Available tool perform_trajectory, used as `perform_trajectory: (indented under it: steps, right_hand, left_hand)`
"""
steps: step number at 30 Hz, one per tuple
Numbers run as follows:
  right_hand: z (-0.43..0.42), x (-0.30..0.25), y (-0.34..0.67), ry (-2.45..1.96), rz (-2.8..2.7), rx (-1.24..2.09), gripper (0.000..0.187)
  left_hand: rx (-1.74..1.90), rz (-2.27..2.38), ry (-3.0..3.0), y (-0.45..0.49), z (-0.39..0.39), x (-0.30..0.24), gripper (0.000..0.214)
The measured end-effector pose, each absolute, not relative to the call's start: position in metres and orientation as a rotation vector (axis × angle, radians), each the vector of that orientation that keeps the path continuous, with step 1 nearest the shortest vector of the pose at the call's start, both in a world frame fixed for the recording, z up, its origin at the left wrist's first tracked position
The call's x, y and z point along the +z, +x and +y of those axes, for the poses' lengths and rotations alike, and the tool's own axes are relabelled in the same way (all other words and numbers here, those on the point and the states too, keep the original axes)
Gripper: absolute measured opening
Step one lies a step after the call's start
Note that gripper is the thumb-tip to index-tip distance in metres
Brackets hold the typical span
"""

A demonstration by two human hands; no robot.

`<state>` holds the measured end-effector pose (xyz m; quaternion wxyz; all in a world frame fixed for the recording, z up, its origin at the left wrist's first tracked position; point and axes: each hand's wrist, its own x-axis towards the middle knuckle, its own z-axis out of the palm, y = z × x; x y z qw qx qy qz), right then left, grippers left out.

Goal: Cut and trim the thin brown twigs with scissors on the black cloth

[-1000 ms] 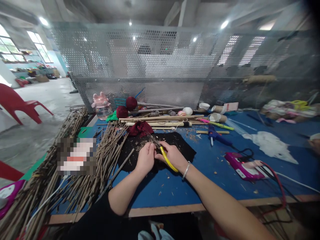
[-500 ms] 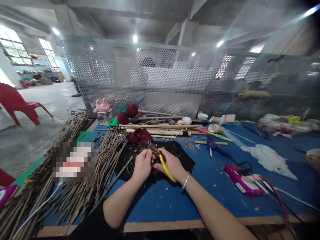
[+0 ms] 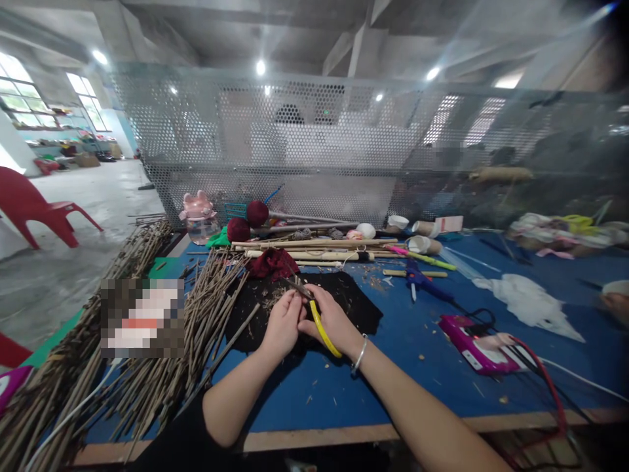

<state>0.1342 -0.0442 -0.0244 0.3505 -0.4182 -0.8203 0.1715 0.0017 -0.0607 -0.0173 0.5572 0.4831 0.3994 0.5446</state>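
Perforated panels (image 3: 275, 154) line the far edge of a blue tabletop (image 3: 393, 377) in a concrete-beamed hall, where a person's right hand (image 3: 339, 321) keeps a clamped grip on a yellow-handled tool (image 3: 322, 331), its metal end angled toward the far edge. Just beside it, the left hand (image 3: 282, 324) has its fingers pinched together; whatever lies between them is hidden. Both are above a black cloth (image 3: 361, 305) flecked with pale chips, about midway between near and far edges. Thin, rough twigs (image 3: 209, 295) spread toward the left edge, near crumpled maroon fabric (image 3: 270, 263). Rightward lie a blue glue gun (image 3: 427, 282) and a magenta power strip (image 3: 459, 333).
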Motion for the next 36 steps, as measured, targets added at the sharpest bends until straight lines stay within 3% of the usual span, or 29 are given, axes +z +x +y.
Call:
perform_trajectory:
  steps: [11,20,28,36]
  right_hand:
    - [-0.048,-0.017,0.136,-1.167,-2.104,0.606,0.051]
    - [-0.044,-0.02,0.141,-1.125,-2.157,0.451,0.061]
    - [-0.049,-0.013,0.137,-1.231,-2.15,0.501,0.04]
    - [-0.046,-0.018,0.137,-1.311,-2.179,0.398,0.053]
  left_hand:
    - [1.295,1.082,1.25,-0.003,-0.058,-0.023,0.032]
    - [1.211,1.179,1.413,-0.003,-0.06,-0.023,0.032]
    - [1.247,1.232,1.416,-0.005,-0.059,-0.02,0.03]
    - [1.333,1.27,1.374,-0.007,-0.057,-0.02,0.031]
